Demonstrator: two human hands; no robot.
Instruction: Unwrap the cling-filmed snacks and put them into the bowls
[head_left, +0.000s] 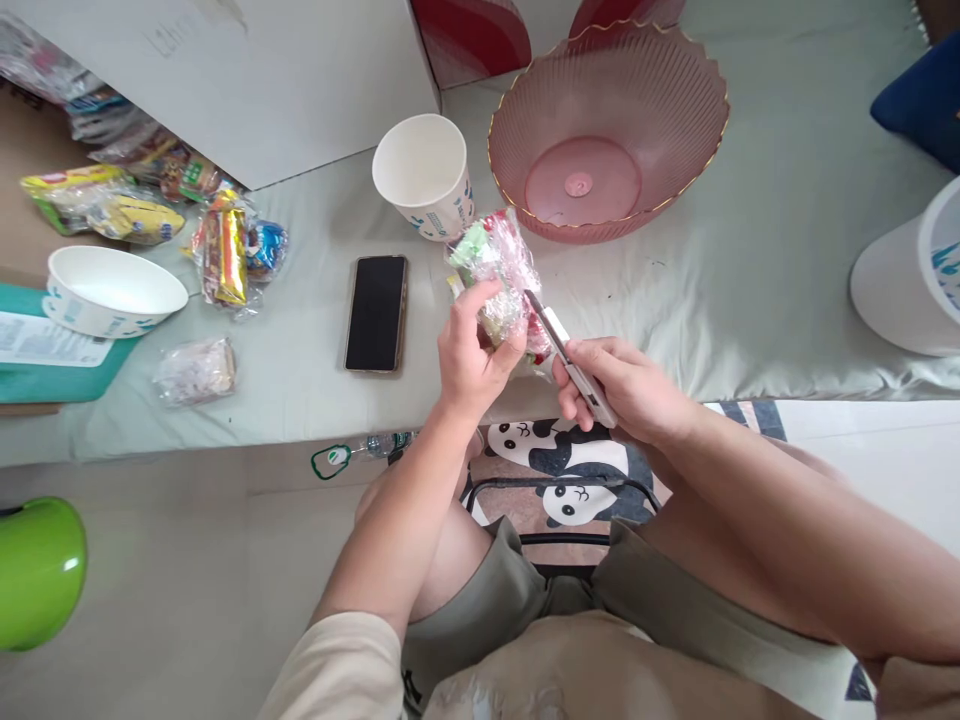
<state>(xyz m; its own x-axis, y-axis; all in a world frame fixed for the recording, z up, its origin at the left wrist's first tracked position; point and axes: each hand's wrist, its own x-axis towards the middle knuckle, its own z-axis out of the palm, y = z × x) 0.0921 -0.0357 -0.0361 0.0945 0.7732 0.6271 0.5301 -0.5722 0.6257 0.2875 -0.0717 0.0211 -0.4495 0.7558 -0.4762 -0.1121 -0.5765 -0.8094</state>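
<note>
My left hand (476,355) is closed on a clear plastic bag of wrapped snacks (495,265), with green and red showing through the crinkled film. In my right hand (622,385) is a utility knife (574,365), its light handle between thumb and fingers. The knife's dark tip points up and left and meets the right side of the bag. Both hands are over the front edge of the cloth-covered table. Just behind the bag stands a white paper bowl (420,165), and a pink ribbed bowl (600,130) with a gold wavy rim is farther right.
A black phone (376,314) lies left of my hands. Farther left are wrapped snacks (229,250), a small clear packet (196,372) and another paper bowl (112,290). A white bin (907,275) stands at right. A large white box (285,80) rises behind.
</note>
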